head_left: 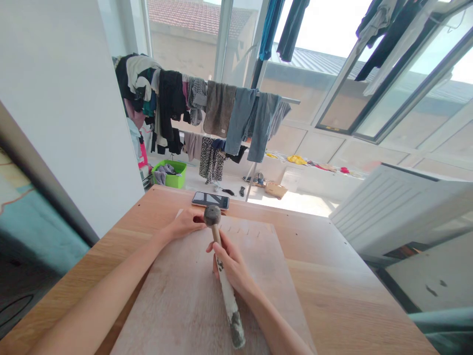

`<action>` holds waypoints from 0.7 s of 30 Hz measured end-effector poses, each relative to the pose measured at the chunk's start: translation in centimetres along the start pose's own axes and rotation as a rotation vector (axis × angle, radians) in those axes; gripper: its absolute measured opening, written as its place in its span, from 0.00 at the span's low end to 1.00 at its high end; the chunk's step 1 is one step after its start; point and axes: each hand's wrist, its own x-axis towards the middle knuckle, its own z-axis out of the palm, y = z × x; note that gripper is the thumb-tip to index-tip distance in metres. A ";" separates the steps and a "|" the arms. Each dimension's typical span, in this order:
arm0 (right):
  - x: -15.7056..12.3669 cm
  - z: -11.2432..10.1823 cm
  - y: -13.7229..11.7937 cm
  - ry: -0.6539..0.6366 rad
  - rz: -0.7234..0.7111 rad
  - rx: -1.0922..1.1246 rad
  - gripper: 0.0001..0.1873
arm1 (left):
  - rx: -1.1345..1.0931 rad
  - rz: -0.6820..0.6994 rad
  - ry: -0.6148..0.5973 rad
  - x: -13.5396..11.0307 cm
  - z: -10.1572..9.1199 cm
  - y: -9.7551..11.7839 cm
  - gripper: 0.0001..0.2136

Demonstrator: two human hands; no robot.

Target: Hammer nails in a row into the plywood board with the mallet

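My right hand (229, 265) is wrapped round the wooden handle of a hammer (224, 281), whose dark round head (212, 215) points away from me above a pale wooden board (185, 296). My left hand (186, 223) rests at the far left part of the board, right beside the hammer head, fingers curled as if pinching something too small to make out. A row of small nails (244, 230) stands along the board's far edge, to the right of the hammer head.
The board lies on a wooden table (351, 276). A phone (210, 199) lies at the table's far edge. Beyond are a drying rack with clothes (221, 113), a green basket (170, 173), large windows and a white radiator panel (399, 212) to the right.
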 end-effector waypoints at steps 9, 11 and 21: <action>0.0 0.0 0.1 0.012 -0.011 -0.068 0.18 | 0.045 0.010 0.036 0.1 0.1 -0.4 0.06; 0.0 0.0 0.1 0.011 0.000 -0.057 0.17 | 0.051 0.020 0.037 0.1 0.1 -0.4 0.07; 0.0 0.0 -0.7 0.006 0.020 -0.018 0.21 | 0.098 0.014 0.000 0.1 0.0 0.2 0.08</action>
